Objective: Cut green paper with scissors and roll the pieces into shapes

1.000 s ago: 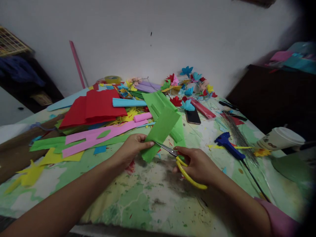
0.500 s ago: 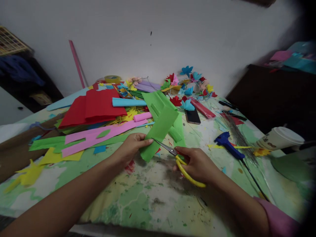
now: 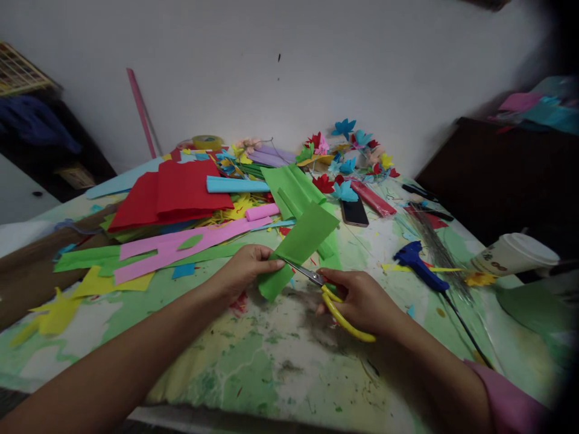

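Near the middle of the table, my left hand (image 3: 253, 269) pinches the left edge of a green paper strip (image 3: 310, 232). My right hand (image 3: 355, 296) is wrapped round the yellow handles of a pair of scissors (image 3: 341, 313). The scissor blades point left and lie across the strip, their tips beside my left thumb. A slit parts the strip at the blades, and its lower piece hangs below them. Behind the strip lies a larger green crepe sheet (image 3: 292, 184).
Red paper (image 3: 190, 190) and pink strips (image 3: 181, 247) lie left. Paper flowers (image 3: 346, 190) and a phone (image 3: 354, 212) are behind. To the right are a blue glue gun (image 3: 418, 265), thin wires (image 3: 438, 247) and a lidded paper cup (image 3: 515, 254).
The slit in the green strip has opened wider. The strip's upper part has swung to the right, apart from the lower piece. Both hands keep nearly the same place.
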Demonstrator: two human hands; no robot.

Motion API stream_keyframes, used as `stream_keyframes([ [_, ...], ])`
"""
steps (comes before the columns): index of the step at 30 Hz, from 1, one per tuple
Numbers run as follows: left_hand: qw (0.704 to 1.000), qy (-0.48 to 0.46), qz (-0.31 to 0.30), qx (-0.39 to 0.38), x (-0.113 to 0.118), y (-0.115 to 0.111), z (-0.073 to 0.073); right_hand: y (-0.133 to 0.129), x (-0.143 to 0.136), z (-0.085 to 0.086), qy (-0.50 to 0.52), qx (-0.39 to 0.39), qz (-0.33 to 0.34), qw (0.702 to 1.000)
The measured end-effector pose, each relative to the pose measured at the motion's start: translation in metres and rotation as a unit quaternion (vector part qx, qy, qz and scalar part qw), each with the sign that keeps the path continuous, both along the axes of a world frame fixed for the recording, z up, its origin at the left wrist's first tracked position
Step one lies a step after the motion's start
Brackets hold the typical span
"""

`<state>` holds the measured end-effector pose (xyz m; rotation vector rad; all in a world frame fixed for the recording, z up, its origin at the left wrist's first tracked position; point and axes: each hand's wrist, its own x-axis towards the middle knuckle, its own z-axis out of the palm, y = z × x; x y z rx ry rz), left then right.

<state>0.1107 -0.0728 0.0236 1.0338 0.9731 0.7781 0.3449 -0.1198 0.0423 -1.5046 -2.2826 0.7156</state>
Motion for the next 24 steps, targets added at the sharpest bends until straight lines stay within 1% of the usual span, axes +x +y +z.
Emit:
stream_keyframes([
  [11, 1.0, -0.004, -0.031, -0.003, 0.0018, -0.0022, -0.0017, -0.0011, -0.0029, -0.0066, 0.01, -0.001, -0.016, 1.0],
  [17, 1.0, -0.007, -0.025, -0.004, 0.0031, -0.0045, 0.0004, -0.0014, -0.0035, -0.0062, 0.036, -0.021, -0.006, 0.999],
  [22, 1.0, -0.011, -0.009, -0.008, 0.0031, -0.0044, 0.0011, 0.0008, -0.0029, -0.0075, 0.03, -0.029, -0.024, 0.999],
  [24, 1.0, -0.013, 0.0, -0.011, 0.0036, -0.0044, 0.0007, 0.0021, -0.0034, -0.0086, 0.054, -0.036, -0.037, 0.997],
])
